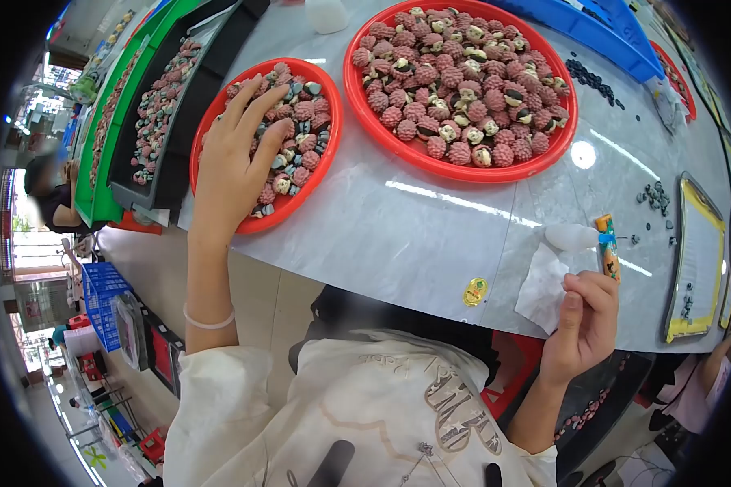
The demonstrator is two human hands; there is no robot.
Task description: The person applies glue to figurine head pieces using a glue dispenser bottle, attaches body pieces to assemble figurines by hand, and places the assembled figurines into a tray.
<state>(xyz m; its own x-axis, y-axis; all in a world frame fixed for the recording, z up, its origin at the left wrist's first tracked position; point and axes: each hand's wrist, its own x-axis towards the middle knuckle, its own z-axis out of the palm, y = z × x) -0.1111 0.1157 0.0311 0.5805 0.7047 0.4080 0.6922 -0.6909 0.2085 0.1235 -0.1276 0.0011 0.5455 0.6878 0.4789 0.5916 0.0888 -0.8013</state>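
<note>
My left hand (240,150) reaches over the smaller red tray (330,154), its fingers spread on small pink, bumpy pieces mixed with grey-blue ones. The larger red tray (463,169) beside it is full of pink bumpy pieces (471,93) with cream and dark parts. At the right, my right hand (585,325) is closed, thumb against the bent fingers; whatever it may hold is too small to make out. Just beyond its fingertips are a white squeeze bottle (571,237) with a blue tip, a patterned orange tube (607,247) and a crumpled white tissue (542,284).
Black (154,183) and green bins (97,191) with pieces stand at the left. A blue tray (617,40) is at the back right, near dark loose pieces (593,79). A yellow-edged board (694,260) lies right; a gold sticker (475,291) lies near the front edge.
</note>
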